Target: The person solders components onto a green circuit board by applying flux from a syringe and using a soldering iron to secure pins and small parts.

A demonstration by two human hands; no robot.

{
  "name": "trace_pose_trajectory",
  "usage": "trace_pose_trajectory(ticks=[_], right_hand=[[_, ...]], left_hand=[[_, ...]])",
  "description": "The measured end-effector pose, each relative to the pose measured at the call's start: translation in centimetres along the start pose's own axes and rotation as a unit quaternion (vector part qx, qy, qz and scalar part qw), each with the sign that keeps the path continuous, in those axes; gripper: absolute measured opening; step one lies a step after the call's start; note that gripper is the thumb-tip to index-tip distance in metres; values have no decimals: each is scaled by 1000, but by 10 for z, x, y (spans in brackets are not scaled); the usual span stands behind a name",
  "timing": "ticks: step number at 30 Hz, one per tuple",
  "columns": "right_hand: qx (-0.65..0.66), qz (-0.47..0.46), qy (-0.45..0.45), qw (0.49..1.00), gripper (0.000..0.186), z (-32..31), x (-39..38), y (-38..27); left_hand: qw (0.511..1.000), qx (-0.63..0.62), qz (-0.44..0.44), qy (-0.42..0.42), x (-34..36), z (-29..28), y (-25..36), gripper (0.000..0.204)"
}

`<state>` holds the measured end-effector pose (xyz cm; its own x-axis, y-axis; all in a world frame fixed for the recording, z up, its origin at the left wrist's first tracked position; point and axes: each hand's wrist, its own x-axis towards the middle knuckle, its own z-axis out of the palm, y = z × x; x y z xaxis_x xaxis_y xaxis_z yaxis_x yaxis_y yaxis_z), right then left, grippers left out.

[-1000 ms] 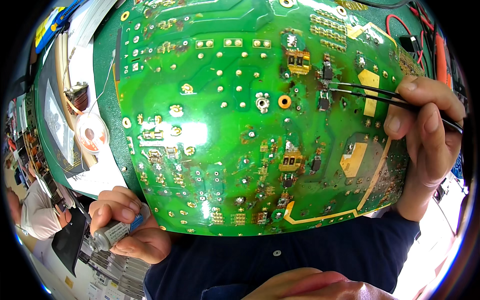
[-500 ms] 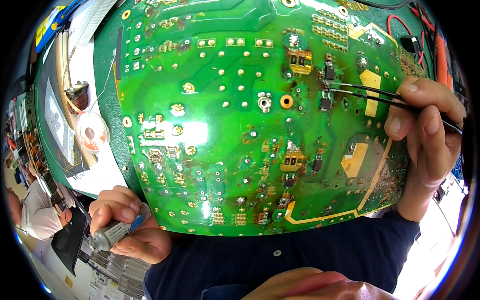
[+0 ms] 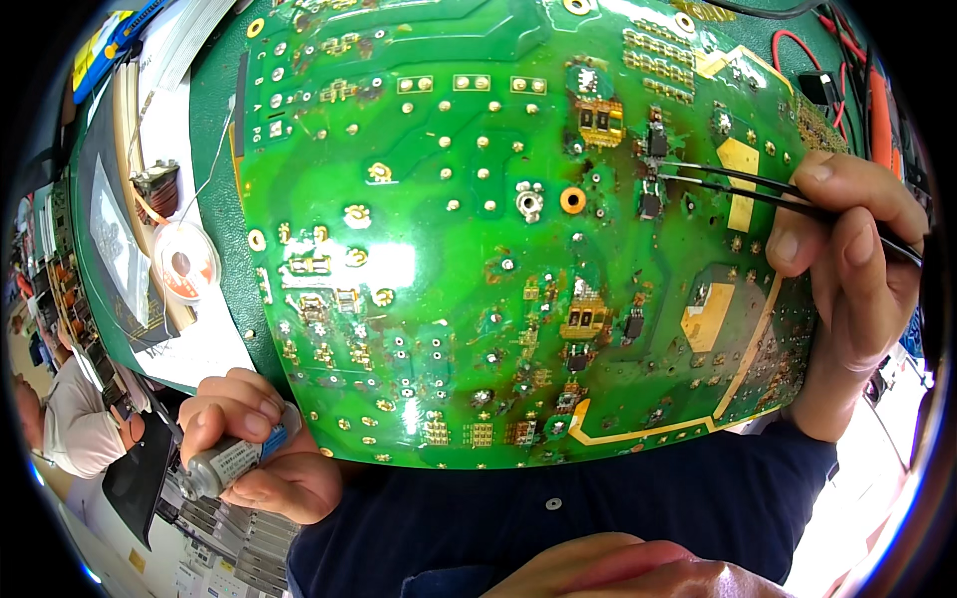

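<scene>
A large green circuit board (image 3: 469,239) fills the middle of the view, with brown, scorched-looking patches around some parts. My right hand (image 3: 857,224) closes around black tweezers (image 3: 758,189). Their two tips stand slightly apart over small black chips (image 3: 652,145) on the board's right half; whether they touch a part I cannot tell. At the board's lower left corner, my left hand (image 3: 264,439) is wrapped round a small grey cylindrical tube (image 3: 225,463) with a pale label. Its far end is partly hidden by my fingers.
Left of the board, a spool of thin wire (image 3: 184,261) and a small coil-like part (image 3: 156,182) lie by white paper (image 3: 214,339) on the green mat (image 3: 214,115). Red leads (image 3: 797,40) run at the upper right. A person's pale sleeve (image 3: 85,429) shows far left.
The board has shifted very slightly to the right at its left side. Both hands keep nearly the same place and the same hold on the tweezers and the tube.
</scene>
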<state>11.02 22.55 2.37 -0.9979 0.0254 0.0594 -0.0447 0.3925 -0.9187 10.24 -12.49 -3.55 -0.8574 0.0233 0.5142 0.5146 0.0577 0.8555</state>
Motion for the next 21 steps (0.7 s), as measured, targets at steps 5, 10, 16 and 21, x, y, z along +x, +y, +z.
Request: trace_pose_trajectory(ticks=[5,10,16,21], right_hand=[[10,7,3,1000,33,1,0,0],[8,-4,-1,1000,33,0,0,1],[0,-6,1,1000,33,0,0,1],[-14,-20,-11,1000,33,-2,1,1]], left_hand=[[1000,-3,11,26,1,6,0,48],[1000,-2,9,16,0,3,-2,47],[1000,-1,20,22,1,6,-2,47],[1000,3,17,19,1,6,-1,46]])
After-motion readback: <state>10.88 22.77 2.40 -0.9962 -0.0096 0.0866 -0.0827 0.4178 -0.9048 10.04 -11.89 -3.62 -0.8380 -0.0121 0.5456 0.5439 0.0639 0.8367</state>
